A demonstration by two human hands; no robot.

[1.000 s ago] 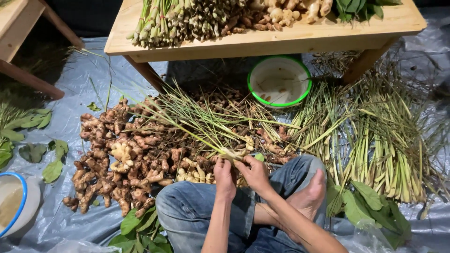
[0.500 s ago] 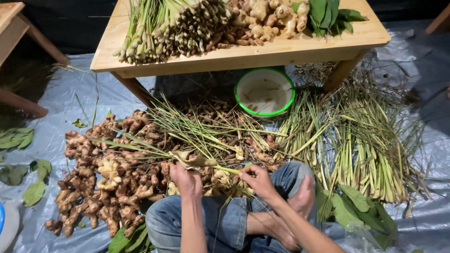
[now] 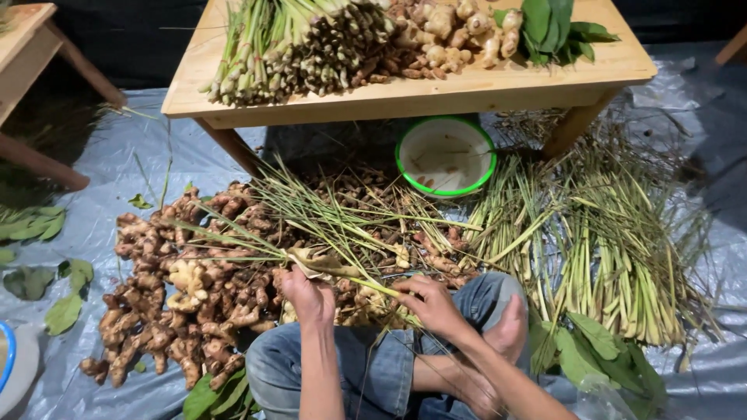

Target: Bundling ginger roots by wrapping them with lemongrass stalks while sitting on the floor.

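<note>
I sit cross-legged on a grey tarp (image 3: 194,167). My left hand (image 3: 305,292) grips a lemongrass stalk (image 3: 331,264) near its pale base, its long leaves trailing up and left over the heap. My right hand (image 3: 433,305) pinches the same stalk's lower end, close to my knee. Loose lemongrass stalks (image 3: 327,214) lie spread over a pile of ginger roots (image 3: 179,288) right in front of my hands.
A low wooden table (image 3: 412,93) ahead carries trimmed lemongrass (image 3: 303,47), ginger (image 3: 451,31) and green leaves (image 3: 556,27). A green-rimmed white bowl (image 3: 445,155) sits under it. More lemongrass (image 3: 599,233) lies to the right, leaves (image 3: 591,342) by my foot, another table (image 3: 31,47) at left.
My hands have moved apart along the stalk, the left sliding left toward its base. The view has shifted, showing more of the table top.
</note>
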